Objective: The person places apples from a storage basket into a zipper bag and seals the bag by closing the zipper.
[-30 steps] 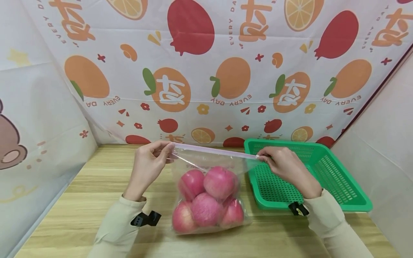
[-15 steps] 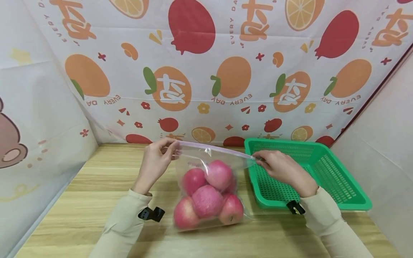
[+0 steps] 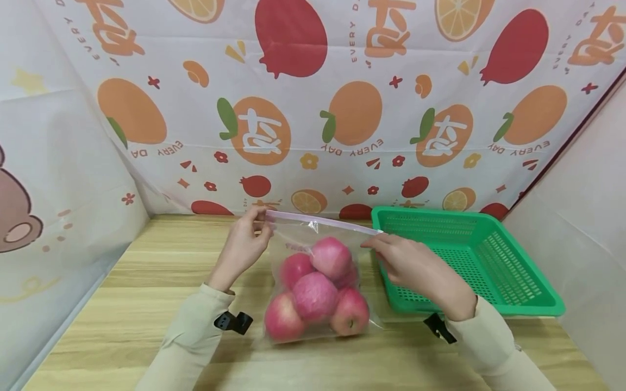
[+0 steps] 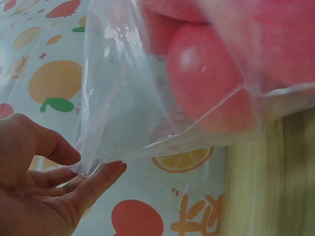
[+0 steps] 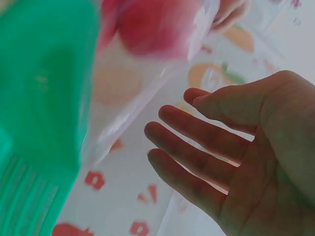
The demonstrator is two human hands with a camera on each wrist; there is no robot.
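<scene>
A clear zip bag (image 3: pixel 290 233) with a pale pink zip strip stands on the wooden table, holding several red-pink apples (image 3: pixel 315 297). At its upper left corner, my left hand (image 3: pixel 239 247) pinches the plastic between thumb and fingers. The left wrist view shows that bag corner between the thumb and fingers of the left hand (image 4: pixel 44 182). My right hand (image 3: pixel 420 269) is beside the upper right corner, near the end of the zip strip. In the right wrist view, the right hand (image 5: pixel 246 152) has its fingers spread and extended, apart from the bag, with nothing in it.
A green plastic basket (image 3: pixel 540 285) with slotted walls sits on the right of the table (image 3: pixel 146 304), just behind the right hand. Fruit-printed cloth (image 3: pixel 303 125) hangs along the back, and pale cloth walls stand at both sides.
My right hand has let go of the zip strip's right end and shifted slightly left and down. The left hand and the bag's top have moved a little right and back.
</scene>
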